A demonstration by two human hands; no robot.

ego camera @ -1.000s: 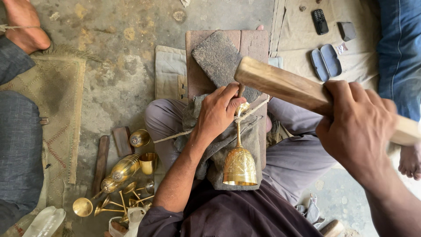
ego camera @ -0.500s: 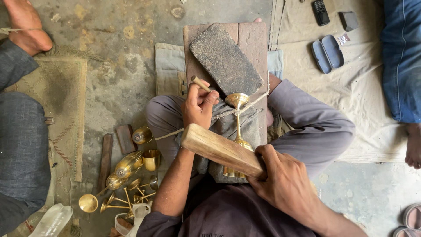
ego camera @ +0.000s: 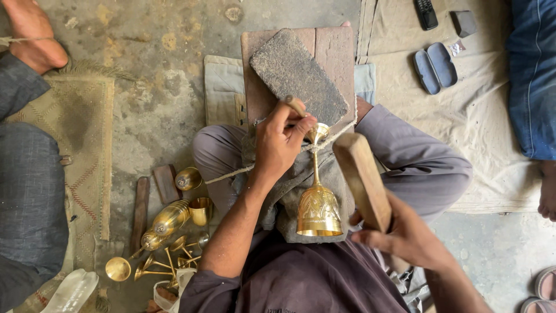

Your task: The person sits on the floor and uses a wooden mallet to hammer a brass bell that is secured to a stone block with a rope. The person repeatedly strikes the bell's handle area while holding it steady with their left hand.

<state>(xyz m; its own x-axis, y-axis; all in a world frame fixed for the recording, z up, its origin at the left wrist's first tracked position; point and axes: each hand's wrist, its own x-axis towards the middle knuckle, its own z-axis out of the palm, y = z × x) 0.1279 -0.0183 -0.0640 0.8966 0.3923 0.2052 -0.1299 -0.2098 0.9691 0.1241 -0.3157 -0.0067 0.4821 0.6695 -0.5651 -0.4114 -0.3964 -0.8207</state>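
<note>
Chiselling the foot of an engraved brass goblet with a wooden mallet

The left hand (ego camera: 281,145) is clenched on a wooden-handled punch (ego camera: 296,105) at the foot of the brass goblet (ego camera: 317,204), which lies in the lap under a taut cord (ego camera: 231,173). The right hand (ego camera: 405,237) grasps the pale wooden mallet block (ego camera: 362,179). Best keep the punch steady and strike it squarely with short blows.

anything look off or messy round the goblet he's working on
Nothing looks broken or spilled. The brass goblet lies on its side across the lap, tied down by a cord. More brass goblets lie tumbled in a loose heap on the floor by the left arm.
</note>
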